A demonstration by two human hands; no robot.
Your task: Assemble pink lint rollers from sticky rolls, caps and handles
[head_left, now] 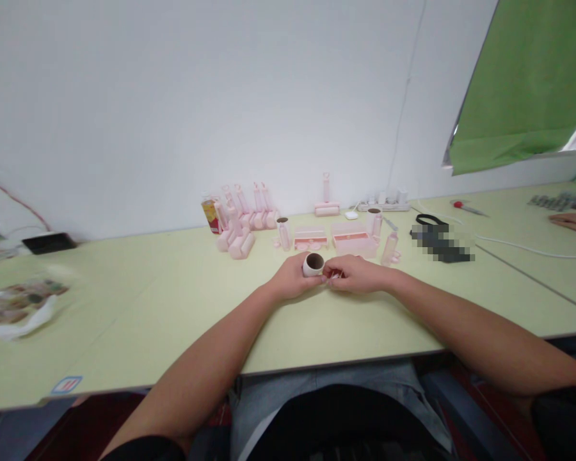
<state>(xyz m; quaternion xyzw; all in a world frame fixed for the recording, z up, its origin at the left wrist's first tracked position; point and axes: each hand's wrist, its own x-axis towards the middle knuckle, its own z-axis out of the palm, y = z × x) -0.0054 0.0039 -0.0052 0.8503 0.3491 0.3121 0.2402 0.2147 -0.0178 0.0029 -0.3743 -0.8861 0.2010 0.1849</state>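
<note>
My left hand [290,279] is wrapped round a white sticky-paper roll [313,269], its brown hollow core tilted up toward me. Right beside it, my right hand [360,274] has curled fingers near the roll's side. A small pale piece shows at those fingertips, too small to name. Just beyond my hands lie two pink open-fronted cases [354,246], with small pink round parts near the left one. Another roll [374,221] stands behind the right case, and a further roll [283,232] stands left of the cases. A pink handle [390,248] stands upright to the right.
Several pink lint rollers [240,242] stand at the back left beside a yellow-red carton [211,214]. One lint roller [327,203] stands by the wall, near a power strip [384,207]. A black strap [432,223] lies right. Another person's hand [573,222] rests far right.
</note>
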